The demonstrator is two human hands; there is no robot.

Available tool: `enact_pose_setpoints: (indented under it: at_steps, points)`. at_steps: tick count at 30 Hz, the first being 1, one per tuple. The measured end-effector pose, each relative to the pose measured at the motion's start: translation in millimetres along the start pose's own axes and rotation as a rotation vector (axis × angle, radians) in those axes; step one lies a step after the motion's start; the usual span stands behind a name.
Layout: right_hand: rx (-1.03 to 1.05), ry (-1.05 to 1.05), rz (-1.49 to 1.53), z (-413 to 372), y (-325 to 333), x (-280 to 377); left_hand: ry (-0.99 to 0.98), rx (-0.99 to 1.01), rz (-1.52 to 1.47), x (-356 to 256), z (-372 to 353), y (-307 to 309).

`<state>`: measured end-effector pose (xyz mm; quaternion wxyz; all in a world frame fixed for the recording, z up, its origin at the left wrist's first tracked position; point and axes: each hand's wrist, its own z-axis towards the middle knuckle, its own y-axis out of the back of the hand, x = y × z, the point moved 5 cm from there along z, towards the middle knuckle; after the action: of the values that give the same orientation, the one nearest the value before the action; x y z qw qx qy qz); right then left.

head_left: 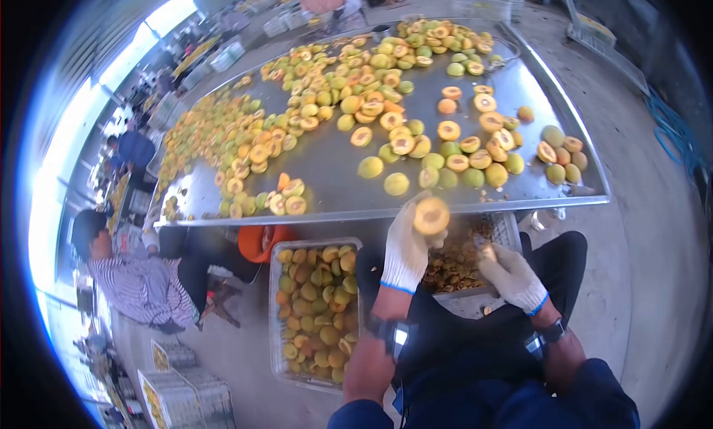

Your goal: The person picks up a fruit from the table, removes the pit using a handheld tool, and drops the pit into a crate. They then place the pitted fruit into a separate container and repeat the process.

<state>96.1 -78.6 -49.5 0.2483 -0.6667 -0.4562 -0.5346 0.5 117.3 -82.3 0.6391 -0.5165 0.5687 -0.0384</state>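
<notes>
My left hand, in a white knit glove, is closed around a halved yellow peach just off the table's near edge. Its cut face is turned up and shows a reddish-brown hollow in the middle. My right hand, also gloved, is lower and to the right, its fingers pinched on a small tool with a greyish tip, partly blurred. Below and between the hands is a crate of pits and scraps. Cut and whole peaches lie on the metal table ahead.
A crate of peaches stands left of my legs, with an orange-red bucket behind it. A seated person in a striped top works at the left. More crates stand at the lower left. A blue hose lies at the right.
</notes>
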Motion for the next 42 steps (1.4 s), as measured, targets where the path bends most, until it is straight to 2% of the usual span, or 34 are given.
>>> enact_pose_setpoints:
  at_steps: [1, 3, 5, 6, 9, 10, 13, 17, 19, 23, 25, 27, 31, 36, 37, 39, 41, 42]
  points:
    - [0.033, 0.017, -0.046, 0.1, -4.0, 7.3, 0.022, -0.044, -0.09, 9.4, -11.8, -2.9]
    - [0.018, 0.182, -0.22, 1.9, -10.3, 17.3, 0.027, -0.065, -0.16, 30.3, -19.5, -0.3]
    - [0.03, 0.157, -0.256, 1.5, -12.5, 25.6, -0.002, -0.141, -0.203, 40.9, -24.9, 2.3]
    - [0.019, 0.178, -0.278, 2.6, -14.0, 24.6, 0.0, -0.068, -0.287, 43.2, -27.5, -1.7]
    - [-0.019, 0.215, -0.286, 3.8, -14.8, 18.7, -0.071, -0.07, -0.262, 43.9, -36.2, -18.8]
    - [-0.04, 0.214, -0.3, 3.4, -14.5, 19.6, -0.071, -0.107, -0.276, 47.2, -36.6, -19.3]
    - [-0.085, 0.215, -0.309, 3.4, -9.5, 10.1, -0.037, -0.026, -0.307, 48.2, -43.3, -35.8]
    - [-0.097, 0.197, -0.345, 2.0, -7.7, 5.9, -0.012, -0.031, -0.266, 59.1, -41.0, -38.3]
    - [-0.106, 0.202, -0.33, -0.1, -6.9, 7.4, -0.085, -0.085, -0.216, 60.7, -42.4, -41.5]
    - [-0.115, 0.19, -0.356, -2.1, -7.0, 6.8, -0.085, -0.166, -0.163, 68.9, -36.8, -45.7]
    - [-0.135, 0.19, -0.371, -3.6, -4.3, 4.6, -0.071, -0.214, -0.182, 72.5, -39.0, -54.4]
    - [-0.069, 0.134, -0.402, -4.8, -2.4, 2.0, -0.046, -0.248, -0.184, 74.7, -36.9, -57.6]
    - [-0.066, 0.173, -0.392, -3.2, -0.6, -1.6, 0.003, -0.327, -0.197, 82.3, -37.4, -53.1]
    - [-0.04, 0.186, -0.511, -1.1, 3.2, 3.9, -0.037, -0.288, -0.17, 79.6, -34.4, -51.7]
    - [-0.039, 0.188, -0.512, -0.8, 3.0, 2.4, -0.05, -0.285, -0.154, 77.0, -34.2, -53.9]
    - [0.004, 0.2, -0.275, -2.0, 0.3, -2.2, -0.066, -0.297, -0.126, 73.7, -36.8, -61.0]
    - [0.031, 0.196, -0.22, -4.3, 0.9, -3.8, -0.078, -0.308, -0.097, 70.4, -39.0, -66.6]
    - [0.062, 0.186, -0.166, -5.9, 0.3, -6.1, -0.12, -0.25, -0.005, 67.2, -40.6, -70.8]
